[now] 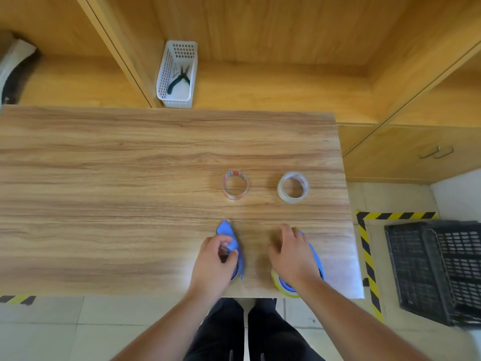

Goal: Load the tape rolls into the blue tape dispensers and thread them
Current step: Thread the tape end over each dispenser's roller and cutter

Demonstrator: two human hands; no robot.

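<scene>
- Gripping the left blue dispenser (230,238) with our left hand (214,259); fingers curled round its middle, thumb pinching the near side; it sits at the table's (104,178) near edge, nose pointing away from us
- our right hand (292,254) lies spread over the right blue dispenser (318,256), fingers loosely bent; whether it clasps or merely covers, we cannot tell
- a yellowish roll (279,285) shows under the right wrist, seemingly seated on that dispenser's hub; it sits at the very lip of the table; a careless tug could tip the lot onto the floor
- two clear tape rolls lie flat beyond the hands, one with red print (235,185), one plain (293,187); well apart from either dispenser, untouched
- risk: the serrated blade is hidden from view; a finger may catch it while threading
- risk: clear tape hides its free end; a roll seated the wrong way round will not thread
</scene>
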